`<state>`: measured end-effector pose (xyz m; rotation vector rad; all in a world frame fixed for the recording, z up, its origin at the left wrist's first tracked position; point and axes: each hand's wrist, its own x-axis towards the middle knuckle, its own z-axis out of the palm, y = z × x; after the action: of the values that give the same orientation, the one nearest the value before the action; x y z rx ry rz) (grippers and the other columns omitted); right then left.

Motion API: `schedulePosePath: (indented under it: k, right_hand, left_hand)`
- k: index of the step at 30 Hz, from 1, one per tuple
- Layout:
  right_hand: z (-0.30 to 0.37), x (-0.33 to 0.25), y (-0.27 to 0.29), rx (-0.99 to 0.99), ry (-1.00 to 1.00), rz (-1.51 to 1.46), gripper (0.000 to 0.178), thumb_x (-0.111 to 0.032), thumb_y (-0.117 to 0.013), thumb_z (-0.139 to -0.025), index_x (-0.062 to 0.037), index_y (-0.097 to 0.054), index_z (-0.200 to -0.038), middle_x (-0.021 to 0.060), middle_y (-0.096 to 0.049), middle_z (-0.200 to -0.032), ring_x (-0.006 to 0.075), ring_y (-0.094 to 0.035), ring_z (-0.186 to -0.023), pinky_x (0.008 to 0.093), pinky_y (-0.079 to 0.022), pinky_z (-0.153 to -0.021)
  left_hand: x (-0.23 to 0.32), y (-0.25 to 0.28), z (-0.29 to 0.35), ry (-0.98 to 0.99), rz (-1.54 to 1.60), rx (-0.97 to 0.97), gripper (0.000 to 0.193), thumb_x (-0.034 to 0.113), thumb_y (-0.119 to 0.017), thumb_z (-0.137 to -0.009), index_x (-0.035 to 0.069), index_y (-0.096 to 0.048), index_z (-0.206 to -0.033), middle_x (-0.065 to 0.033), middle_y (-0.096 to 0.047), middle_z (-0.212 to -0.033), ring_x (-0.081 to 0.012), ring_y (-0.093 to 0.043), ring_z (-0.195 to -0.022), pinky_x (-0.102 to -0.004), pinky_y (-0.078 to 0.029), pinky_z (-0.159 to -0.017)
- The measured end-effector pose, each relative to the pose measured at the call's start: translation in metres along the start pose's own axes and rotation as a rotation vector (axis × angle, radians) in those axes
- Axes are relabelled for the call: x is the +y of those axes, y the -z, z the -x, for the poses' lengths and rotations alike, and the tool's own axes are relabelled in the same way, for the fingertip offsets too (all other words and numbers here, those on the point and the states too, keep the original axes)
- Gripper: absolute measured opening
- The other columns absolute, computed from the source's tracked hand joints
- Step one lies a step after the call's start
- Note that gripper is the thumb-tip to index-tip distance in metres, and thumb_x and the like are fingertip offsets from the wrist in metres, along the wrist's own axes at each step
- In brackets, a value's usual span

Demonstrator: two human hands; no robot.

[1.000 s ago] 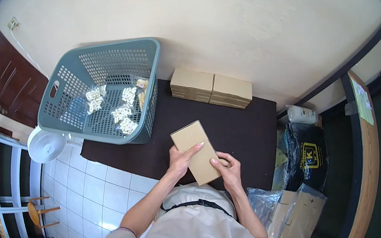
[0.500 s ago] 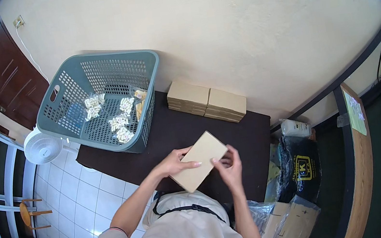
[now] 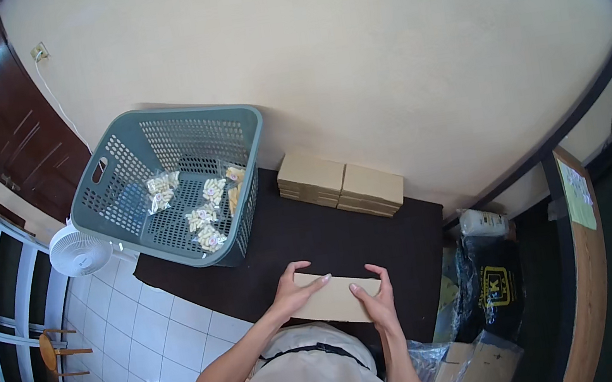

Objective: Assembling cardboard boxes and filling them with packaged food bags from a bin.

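Note:
A small brown cardboard box (image 3: 335,300) is held level in front of my waist, over the near part of the dark table. My left hand (image 3: 296,295) grips its left end, thumb lying on the top face. On the right end, my right hand (image 3: 378,300) holds it the same way, with fingers curled around the far side. Whether the box is folded flat or has been opened up, I cannot tell. Beyond it, two stacks of similar brown cardboard (image 3: 340,184) stand side by side against the wall.
A grey-green plastic basket (image 3: 173,248) holding several clear bags of pale pieces (image 3: 204,217) stands on the table's left. The dark table (image 3: 265,232) ends at a tiled floor on the left. Plastic-wrapped goods (image 3: 489,267) and a wooden-edged board (image 3: 583,261) are at right.
The cardboard box has turned from a slant to lie crosswise, and sits lower and nearer my body. My right hand has shifted to its right end. The view has tilted slightly up.

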<state>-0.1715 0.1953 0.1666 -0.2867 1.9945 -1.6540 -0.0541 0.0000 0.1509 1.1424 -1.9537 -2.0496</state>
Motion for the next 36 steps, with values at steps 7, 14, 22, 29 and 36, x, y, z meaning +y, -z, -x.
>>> schedulePosePath:
  k: [7, 14, 22, 29, 36]
  right_hand:
    - [-0.020, -0.008, 0.003, -0.167, 0.005, -0.261, 0.096, -0.009, -0.081, -0.092, -0.0244, -0.023, -0.167, 0.0202, -0.059, -0.137, 0.0274, -0.064, -0.122, 0.0411, -0.056, -0.101]
    - [-0.088, -0.024, -0.007, -0.021, 0.159, -0.235, 0.096, 0.002, -0.081, -0.090, -0.0174, -0.024, -0.164, 0.0195, -0.063, -0.130, 0.0270, -0.067, -0.115, 0.0401, -0.059, -0.096]
    - [-0.228, -0.040, -0.044, 0.347, 0.285, 0.085, 0.093, -0.021, -0.084, -0.092, -0.0063, -0.025, -0.162, 0.0277, -0.047, -0.151, 0.0335, -0.054, -0.135, 0.0444, -0.047, -0.111]
    - [-0.263, -0.023, -0.089, 0.072, 0.518, 0.496, 0.067, -0.014, -0.079, -0.091, 0.0033, -0.053, -0.150, 0.0340, -0.043, -0.159, 0.0506, -0.035, -0.152, 0.0523, -0.034, -0.125]
    - [-0.263, -0.008, -0.109, 0.019, 0.585, 0.825, 0.058, 0.003, -0.065, -0.091, 0.0045, -0.057, -0.148, 0.0377, -0.034, -0.164, 0.0539, -0.027, -0.155, 0.0534, -0.030, -0.127]
  left_hand:
    - [0.036, 0.017, -0.019, -0.033, 0.073, -0.080, 0.071, 0.033, -0.095, -0.082, 0.005, -0.057, -0.135, -0.0162, -0.072, -0.112, -0.0218, -0.072, -0.104, -0.0378, -0.060, -0.089]
    - [0.033, 0.016, -0.100, -0.287, 0.022, -0.022, 0.105, 0.047, -0.096, -0.076, 0.000, -0.040, -0.151, -0.0263, -0.064, -0.132, -0.0330, -0.064, -0.126, -0.0429, -0.053, -0.108]
    - [0.086, 0.011, -0.186, -0.252, 0.246, 0.124, 0.040, 0.031, -0.067, -0.107, -0.008, -0.062, -0.112, -0.0203, -0.072, -0.081, -0.0257, -0.072, -0.055, -0.0343, -0.059, -0.045]
    - [0.053, 0.042, -0.281, -0.254, 0.286, 0.386, 0.032, 0.022, -0.060, -0.110, -0.007, -0.066, -0.100, -0.0151, -0.072, -0.074, -0.0235, -0.070, -0.051, -0.0363, -0.055, -0.042]
    - [0.027, 0.050, -0.300, -0.552, -0.542, 0.785, 0.030, 0.015, -0.069, -0.100, 0.006, -0.076, -0.129, -0.0190, -0.076, -0.090, -0.0300, -0.075, -0.090, -0.0443, -0.059, -0.082]
